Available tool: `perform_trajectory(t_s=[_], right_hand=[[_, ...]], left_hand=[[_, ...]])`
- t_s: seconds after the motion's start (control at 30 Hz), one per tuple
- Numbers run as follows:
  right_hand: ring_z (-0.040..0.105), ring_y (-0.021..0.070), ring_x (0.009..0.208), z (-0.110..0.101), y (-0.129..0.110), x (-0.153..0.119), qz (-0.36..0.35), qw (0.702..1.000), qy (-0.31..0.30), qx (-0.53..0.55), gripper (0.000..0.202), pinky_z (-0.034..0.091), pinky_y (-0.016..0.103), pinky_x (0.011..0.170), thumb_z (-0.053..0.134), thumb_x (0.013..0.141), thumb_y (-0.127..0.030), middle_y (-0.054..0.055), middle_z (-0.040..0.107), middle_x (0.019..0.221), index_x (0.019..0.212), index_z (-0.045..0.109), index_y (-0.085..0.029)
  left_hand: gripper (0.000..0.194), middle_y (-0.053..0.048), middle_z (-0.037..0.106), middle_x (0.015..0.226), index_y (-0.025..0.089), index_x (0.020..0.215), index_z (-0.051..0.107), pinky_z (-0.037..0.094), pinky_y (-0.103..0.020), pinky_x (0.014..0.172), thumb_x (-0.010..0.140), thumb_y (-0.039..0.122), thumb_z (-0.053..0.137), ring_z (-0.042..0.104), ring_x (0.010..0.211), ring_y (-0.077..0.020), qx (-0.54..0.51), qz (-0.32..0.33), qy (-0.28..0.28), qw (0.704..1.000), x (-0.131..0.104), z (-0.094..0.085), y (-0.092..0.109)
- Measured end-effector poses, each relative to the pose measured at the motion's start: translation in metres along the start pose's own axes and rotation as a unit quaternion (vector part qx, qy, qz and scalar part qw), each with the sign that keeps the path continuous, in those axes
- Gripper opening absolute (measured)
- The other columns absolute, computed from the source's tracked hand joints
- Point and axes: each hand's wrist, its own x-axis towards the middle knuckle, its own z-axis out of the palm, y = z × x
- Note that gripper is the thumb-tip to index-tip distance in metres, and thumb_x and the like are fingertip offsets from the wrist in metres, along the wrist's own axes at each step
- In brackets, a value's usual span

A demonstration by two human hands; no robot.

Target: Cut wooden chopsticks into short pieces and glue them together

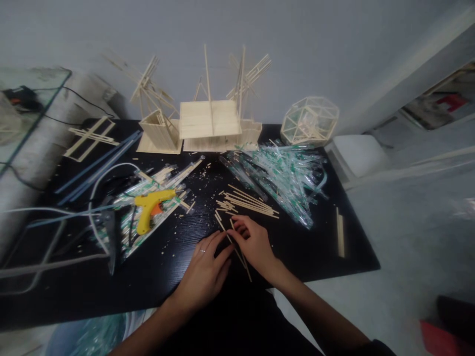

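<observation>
My left hand (pixel 208 264), with a ring on one finger, is closed around thin wooden sticks (pixel 241 256) near the table's front edge. My right hand (pixel 252 242) pinches a stick beside it, its fingertips close to those of the left. Two long sticks run between and below both hands, nearly meeting at their lower ends. Just beyond the fingers lies a pile of loose sticks (pixel 252 203), some short and some long. To the left, a yellow glue gun (pixel 148 207) rests on plastic-wrapped sticks (pixel 137 243).
Wooden windmill-like models (pixel 210 118) and a faceted frame (pixel 310 121) stand along the back of the black table (pixel 297 252). Clear and green wrappers (pixel 285 178) lie back right, two flat sticks (pixel 340 235) at right. Cables and blue strips (pixel 100 168) cross the left side.
</observation>
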Motion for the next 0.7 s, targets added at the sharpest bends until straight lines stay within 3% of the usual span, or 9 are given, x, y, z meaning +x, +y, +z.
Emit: perform_trajectory(t_s=[0.17, 0.33, 0.53, 0.7], right_hand=[[0.070, 0.0187, 0.085, 0.009, -0.002, 0.007, -0.048, 0.999, 0.014, -0.015, 0.016, 0.060, 0.032, 0.077, 0.069, 0.092, -0.022, 0.008, 0.073, 0.103, 0.107, 0.071, -0.019], [0.070, 0.0197, 0.094, 0.003, -0.006, 0.000, -0.095, 0.995, 0.001, -0.026, 0.012, 0.059, 0.034, 0.086, 0.058, 0.097, -0.018, 0.008, 0.072, 0.098, 0.097, 0.071, -0.019], [0.069, 0.0218, 0.101, -0.013, 0.001, -0.022, -0.160, 0.985, -0.037, -0.062, 0.016, 0.058, 0.039, 0.092, 0.060, 0.095, -0.013, 0.009, 0.075, 0.105, 0.102, 0.072, -0.021], [0.067, 0.0258, 0.111, -0.012, 0.006, -0.032, -0.213, 0.966, -0.050, -0.136, 0.024, 0.058, 0.048, 0.099, 0.060, 0.096, -0.012, 0.011, 0.075, 0.117, 0.115, 0.072, -0.020]], left_hand=[[0.040, -0.015, 0.056, 0.150, 0.023, 0.135, 0.062, 0.051, -0.057, 0.109, 0.095, 0.018, 0.056, 0.053, 0.138, -0.0340, -0.008, 0.002, 0.016, 1.000, -0.001, 0.002, -0.001], [0.045, -0.016, 0.056, 0.150, 0.022, 0.140, 0.057, 0.050, -0.056, 0.111, 0.095, 0.021, 0.057, 0.055, 0.138, -0.0330, -0.016, -0.017, 0.030, 0.999, -0.002, 0.002, -0.006], [0.060, -0.017, 0.044, 0.161, 0.018, 0.155, 0.040, 0.040, -0.057, 0.119, 0.098, 0.030, 0.056, 0.041, 0.149, -0.0338, 0.022, -0.022, 0.015, 0.999, 0.010, -0.006, -0.018], [0.066, -0.019, 0.037, 0.164, 0.012, 0.158, 0.036, 0.037, -0.058, 0.120, 0.100, 0.040, 0.053, 0.035, 0.153, -0.0351, 0.076, -0.010, -0.009, 0.997, 0.021, -0.008, -0.026]])
